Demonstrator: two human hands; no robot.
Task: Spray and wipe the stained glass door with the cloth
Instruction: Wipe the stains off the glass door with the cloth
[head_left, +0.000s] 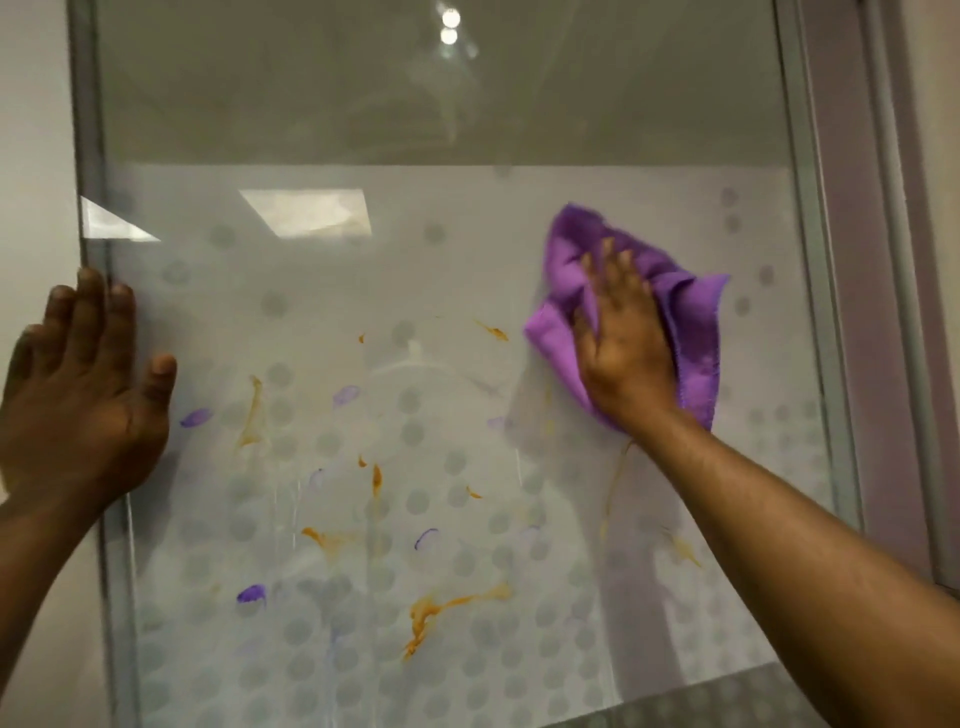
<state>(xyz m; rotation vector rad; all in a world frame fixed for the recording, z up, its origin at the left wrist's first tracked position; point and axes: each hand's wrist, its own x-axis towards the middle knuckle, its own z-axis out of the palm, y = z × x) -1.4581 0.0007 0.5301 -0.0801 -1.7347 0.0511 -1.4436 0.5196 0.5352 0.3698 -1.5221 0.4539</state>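
Observation:
A glass door (467, 249) with a frosted, grey-dotted lower part fills the view. Orange smears (441, 610) and purple smudges (252, 593) are scattered over its middle and lower area, with wet streaks running down. My right hand (621, 338) presses a purple cloth (691, 322) flat against the glass at the upper right of the stains. My left hand (88, 384) rests with spread fingers on the door's left edge, holding nothing. No spray bottle is in view.
A grey metal frame (815, 260) borders the glass on the right, with a lilac wall strip (852, 312) beyond it. A pale wall (31, 156) lies left of the door edge. Ceiling lights reflect in the clear upper glass.

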